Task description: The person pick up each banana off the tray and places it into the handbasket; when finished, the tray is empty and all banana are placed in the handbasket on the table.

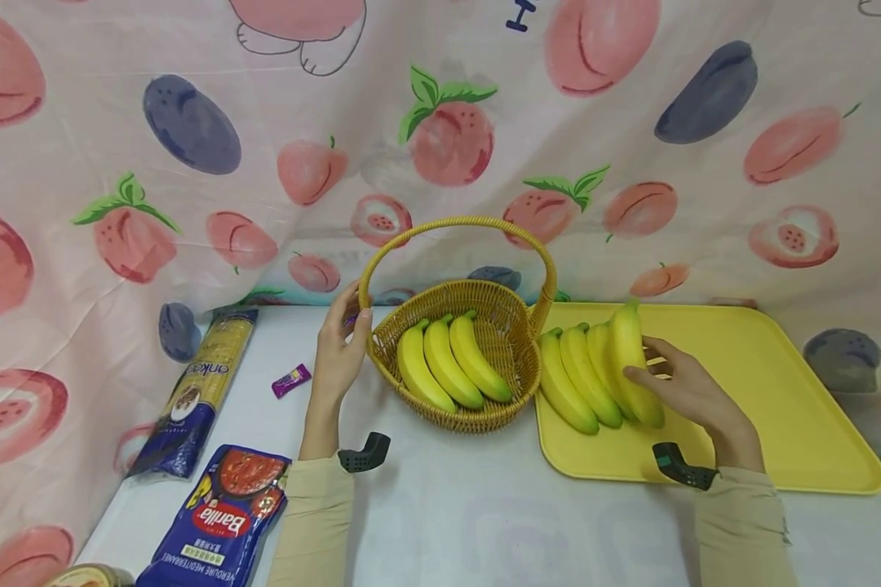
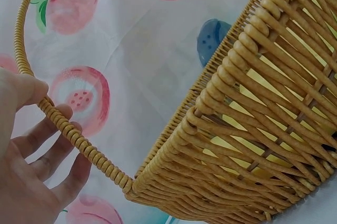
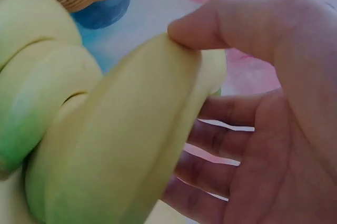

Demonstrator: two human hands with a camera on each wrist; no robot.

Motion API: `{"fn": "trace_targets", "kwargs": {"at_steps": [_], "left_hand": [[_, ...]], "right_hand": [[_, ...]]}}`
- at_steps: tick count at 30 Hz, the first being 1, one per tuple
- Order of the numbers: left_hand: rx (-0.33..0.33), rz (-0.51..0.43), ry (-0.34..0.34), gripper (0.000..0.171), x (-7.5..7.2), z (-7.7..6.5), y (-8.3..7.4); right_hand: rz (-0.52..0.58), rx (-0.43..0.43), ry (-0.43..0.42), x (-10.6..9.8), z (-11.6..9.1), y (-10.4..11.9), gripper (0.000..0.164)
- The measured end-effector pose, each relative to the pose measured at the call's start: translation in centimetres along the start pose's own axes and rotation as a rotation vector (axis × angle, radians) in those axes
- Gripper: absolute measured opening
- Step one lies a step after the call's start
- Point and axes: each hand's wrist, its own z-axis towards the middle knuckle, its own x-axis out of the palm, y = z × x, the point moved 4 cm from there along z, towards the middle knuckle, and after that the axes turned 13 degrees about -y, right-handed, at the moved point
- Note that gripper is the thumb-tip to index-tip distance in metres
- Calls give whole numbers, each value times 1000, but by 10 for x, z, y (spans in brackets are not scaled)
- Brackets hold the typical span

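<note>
A wicker basket (image 1: 526, 371) with a tall arched handle stands in the middle, and three bananas (image 1: 451, 363) lie side by side in it. At the basket's left side, my left hand (image 1: 340, 350) holds the lower handle (image 2: 79, 140) between thumb and fingers. My right hand (image 1: 686, 387) grips a banana (image 1: 635, 367), thumb on the near side and fingers behind. That banana leans upright against several other bananas (image 1: 576, 379) on the left part of a yellow tray (image 1: 771, 391). In the right wrist view the held banana (image 3: 126, 134) overlaps its neighbours.
On the left lie a pasta packet (image 1: 194, 391), a blue Barilla sauce pouch (image 1: 216, 522) and a small purple wrapped sweet (image 1: 291, 381). A jar lid (image 1: 84, 577) shows at the bottom left corner. A fruit-patterned cloth (image 1: 440, 49) hangs behind the white table (image 1: 484, 522).
</note>
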Motion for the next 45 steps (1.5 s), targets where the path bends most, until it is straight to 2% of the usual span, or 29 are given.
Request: {"fn": "trace_targets", "kwargs": {"at_steps": [5, 12, 14, 19, 20, 27, 31, 36, 43, 45], "left_hand": [[1, 0, -1, 44, -1, 1, -1], [-11, 5, -4, 44, -2, 1, 0], [-6, 8, -8, 45, -2, 2, 4], [-11, 22, -7, 45, -3, 2, 2], [-16, 25, -3, 45, -4, 1, -2], [2, 9, -30, 44, -2, 7, 30], [17, 5, -33, 44, -3, 7, 33], [10, 12, -30, 44, -3, 6, 30], [-15, -12, 5, 44, -1, 0, 3], [-14, -7, 8, 44, -1, -1, 0]], "right_hand": [[19, -61, -10, -2, -2, 15, 73], [48, -88, -4, -1, -6, 35, 73], [53, -98, 0, 1, -7, 41, 72], [72, -127, 14, 6, -10, 55, 71], [74, -136, 16, 7, -11, 57, 71], [97, -212, 21, 13, -13, 70, 69], [109, -247, 39, 16, -16, 78, 64], [114, -289, 67, 23, -18, 87, 63], [106, -370, 104, 39, -19, 98, 64], [108, -378, 106, 43, -17, 102, 64]]}}
